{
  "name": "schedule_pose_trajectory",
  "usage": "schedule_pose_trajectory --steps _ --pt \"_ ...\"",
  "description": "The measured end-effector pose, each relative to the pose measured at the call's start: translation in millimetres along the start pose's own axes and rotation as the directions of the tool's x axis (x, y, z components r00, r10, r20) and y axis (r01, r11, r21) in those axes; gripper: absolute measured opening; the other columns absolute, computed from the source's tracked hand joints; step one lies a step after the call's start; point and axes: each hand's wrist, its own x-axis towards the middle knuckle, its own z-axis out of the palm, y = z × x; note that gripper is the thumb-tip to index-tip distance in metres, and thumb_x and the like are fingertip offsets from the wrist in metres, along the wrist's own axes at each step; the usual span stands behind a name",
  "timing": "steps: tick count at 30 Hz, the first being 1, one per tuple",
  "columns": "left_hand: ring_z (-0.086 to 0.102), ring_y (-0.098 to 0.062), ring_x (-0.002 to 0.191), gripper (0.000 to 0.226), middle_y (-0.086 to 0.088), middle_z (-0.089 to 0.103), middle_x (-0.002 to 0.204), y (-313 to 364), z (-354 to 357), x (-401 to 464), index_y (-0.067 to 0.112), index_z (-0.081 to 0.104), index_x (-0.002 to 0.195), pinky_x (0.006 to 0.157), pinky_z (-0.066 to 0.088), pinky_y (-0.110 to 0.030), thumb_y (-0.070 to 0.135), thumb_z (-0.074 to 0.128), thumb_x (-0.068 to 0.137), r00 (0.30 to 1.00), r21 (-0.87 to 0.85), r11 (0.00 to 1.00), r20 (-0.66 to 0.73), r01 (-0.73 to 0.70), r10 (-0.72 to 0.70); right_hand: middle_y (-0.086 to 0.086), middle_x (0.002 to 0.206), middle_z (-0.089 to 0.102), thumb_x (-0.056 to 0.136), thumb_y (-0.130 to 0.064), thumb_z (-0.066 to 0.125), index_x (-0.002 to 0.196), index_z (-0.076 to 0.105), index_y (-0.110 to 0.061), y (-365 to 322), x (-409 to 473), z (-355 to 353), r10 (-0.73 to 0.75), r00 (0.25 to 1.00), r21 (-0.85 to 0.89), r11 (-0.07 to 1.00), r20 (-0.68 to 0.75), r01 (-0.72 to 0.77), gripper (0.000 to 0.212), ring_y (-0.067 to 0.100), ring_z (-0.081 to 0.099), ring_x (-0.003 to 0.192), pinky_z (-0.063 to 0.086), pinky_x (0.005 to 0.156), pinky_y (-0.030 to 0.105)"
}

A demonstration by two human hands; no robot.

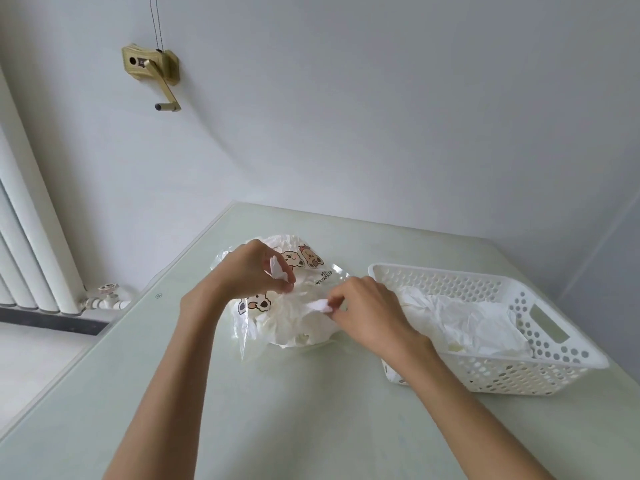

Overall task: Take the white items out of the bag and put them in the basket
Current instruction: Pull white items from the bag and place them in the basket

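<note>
I have the left hand (258, 271) pinching a white strip at the mouth of the clear printed bag (287, 299), and the right hand (367, 313) pinching another white piece at the bag's 3 o'clock side; more white stuff sits inside, and one white sheet (464, 323) already lies in the basket (519, 372) at 3 o'clock. My worry is the thin film tearing or the whole bag dragging along if both pinches pull apart. The table (311, 427) edge runs close at 9 o'clock; open room lies toward 6.
</note>
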Motion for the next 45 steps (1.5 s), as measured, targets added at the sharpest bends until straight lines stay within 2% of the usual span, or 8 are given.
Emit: schedule_pose_trajectory --steps 6,12,20,25,31,35,40,45 --pt "0.070 -0.018 0.070 0.007 -0.009 0.073 0.082 -9 -7 -1 0.027 0.076 0.071 0.082 0.056 -0.048 0.022 0.079 0.074 0.999 -0.057 0.998 0.007 0.041 -0.040 0.008 0.108 0.064 0.086 -0.028 0.066 0.095 0.060 -0.015 -19 -1 27 0.103 0.987 -0.073 0.993 0.127 -0.094 0.017 0.029 0.060 0.106 0.033 0.069 0.027" --pt "0.063 -0.008 0.068 0.016 0.014 0.070 0.066 -6 -12 -5 0.038 0.076 0.066 0.072 0.052 -0.030 0.024 0.079 0.074 0.992 0.067 0.992 0.065 0.106 -0.111 0.006 0.082 0.063 0.082 -0.020 0.064 0.080 0.065 -0.008 -12 3 16 0.133 0.990 0.038 0.990 0.048 -0.135 0.012 0.031 0.062 0.090 0.041 0.063 0.029" --pt "0.063 -0.026 0.085 0.010 0.001 0.070 0.080 1 1 -1 0.026 0.076 0.085 0.077 0.050 -0.034 0.025 0.077 0.075 0.983 0.273 0.952 0.075 0.139 -0.165 -0.002 0.094 0.072 0.092 -0.029 0.055 0.091 0.071 -0.025 9 6 -2 0.105 0.994 0.315 0.944 -0.017 -0.094 0.017 0.021 0.065 0.094 0.052 0.081 0.035" --pt "0.055 0.003 0.105 0.047 0.026 0.058 0.109 17 -13 -7 0.039 0.062 0.111 0.086 0.049 -0.023 0.008 0.074 0.078 0.989 0.078 0.995 0.141 -0.063 0.051 -0.002 0.086 0.074 0.092 -0.030 0.061 0.092 0.073 -0.019 24 12 -1 0.177 0.983 0.480 0.868 -0.050 -0.131 0.016 0.014 0.068 0.087 0.052 0.078 0.029" --pt "0.053 0.001 0.088 0.023 0.024 0.064 0.087 55 -13 -21 0.041 0.063 0.076 0.077 0.045 -0.027 0.049 0.079 0.062 0.969 0.109 0.972 -0.118 -0.206 0.218 0.008 0.069 0.070 0.092 -0.032 0.059 0.083 0.075 -0.011 26 15 2 0.179 0.982 0.538 0.834 -0.056 -0.122 0.028 0.021 0.063 0.067 0.043 0.064 0.026" --pt "0.057 0.004 0.074 0.018 0.023 0.066 0.071 59 11 -14 0.036 0.072 0.075 0.064 0.042 -0.023 0.049 0.080 0.066 0.992 0.301 0.950 -0.066 -0.086 0.111 0.022 0.066 0.063 0.094 -0.033 0.056 0.071 0.064 0.002 27 18 2 0.202 0.976 0.561 0.819 -0.078 -0.124 0.042 0.025 0.048 0.057 0.042 0.058 0.031" --pt "0.059 -0.013 0.085 0.025 0.014 0.059 0.075 53 51 5 0.032 0.074 0.080 0.065 0.037 -0.026 0.053 0.078 0.067 0.982 0.385 0.921 -0.186 0.057 0.017 0.010 0.053 0.057 0.094 -0.029 0.053 0.066 0.060 -0.002 24 17 6 0.228 0.959 0.433 0.891 -0.171 -0.134 0.040 0.034 0.058 0.060 0.045 0.060 0.030" --pt "0.053 -0.012 0.073 0.017 0.011 0.053 0.062 46 51 8 0.031 0.075 0.078 0.051 0.028 -0.020 0.043 0.081 0.067 0.989 0.465 0.883 -0.149 0.072 -0.002 0.009 0.079 0.070 0.092 -0.032 0.054 0.079 0.070 -0.008 36 19 -6 0.312 0.910 0.423 0.888 -0.272 -0.178 0.032 0.032 0.062 0.082 0.051 0.073 0.035"
